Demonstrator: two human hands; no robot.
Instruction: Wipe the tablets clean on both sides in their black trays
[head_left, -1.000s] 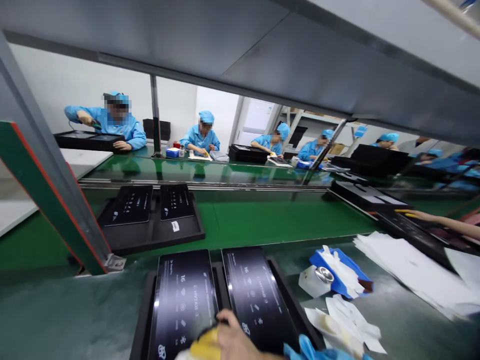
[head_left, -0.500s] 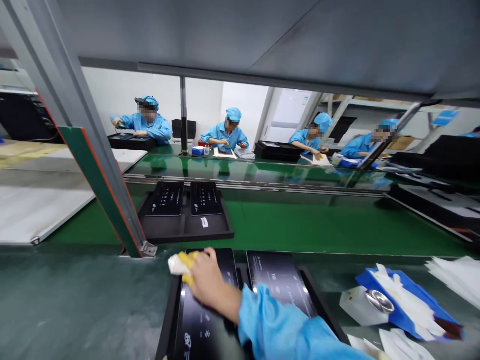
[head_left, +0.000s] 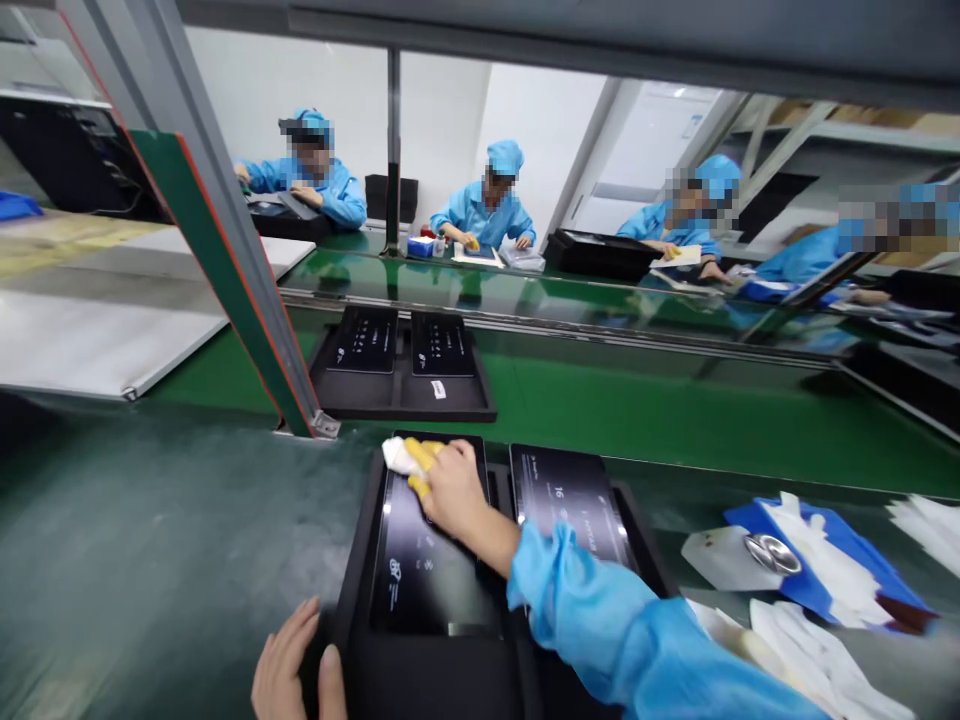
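My right hand (head_left: 450, 493), in a blue sleeve with yellow finger cots, presses a white cloth (head_left: 397, 455) onto the far end of the left black tablet (head_left: 420, 560). That tablet lies beside a second tablet (head_left: 570, 505) in a black tray (head_left: 356, 560) in front of me. My left hand (head_left: 289, 668) rests on the tray's near left corner, fingers curled over its edge.
A second black tray (head_left: 405, 398) with two tablets sits on the green belt (head_left: 675, 420) beyond. A slanted green frame post (head_left: 225, 270) stands at left. White wipes and a blue holder (head_left: 810, 570) lie at right. Several people in blue work across the line.
My view tipped down and the tray came nearer. My right hand with the cloth stayed at the left tablet's far end. My left hand came into view on the tray's corner.
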